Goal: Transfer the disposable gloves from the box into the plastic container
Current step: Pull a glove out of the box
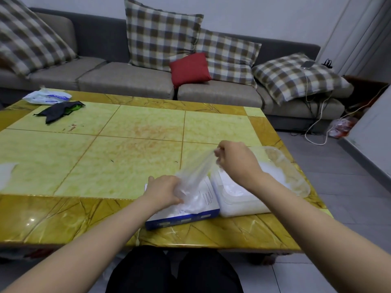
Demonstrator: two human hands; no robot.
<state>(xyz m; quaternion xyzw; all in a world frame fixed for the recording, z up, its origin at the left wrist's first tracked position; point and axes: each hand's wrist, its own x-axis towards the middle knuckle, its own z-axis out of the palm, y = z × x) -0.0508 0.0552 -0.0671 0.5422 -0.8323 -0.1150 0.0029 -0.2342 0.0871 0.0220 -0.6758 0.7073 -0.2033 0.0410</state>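
A blue and white glove box (190, 216) lies near the table's front edge. My left hand (164, 192) rests on its top and holds the gloves at the opening. A clear disposable glove (195, 173) stretches up out of the box, pinched at its upper end by my right hand (236, 158). Just right of the box stands the clear plastic container (296, 178), with a pile of white gloves (237, 195) in it. My right forearm crosses over the container.
The yellow tiled table (127, 149) carries a black cloth (58, 111) and a white wipes packet (47, 97) at the far left. A sofa with checked cushions (163, 34) stands behind. Cables (313, 127) trail on the floor at the right.
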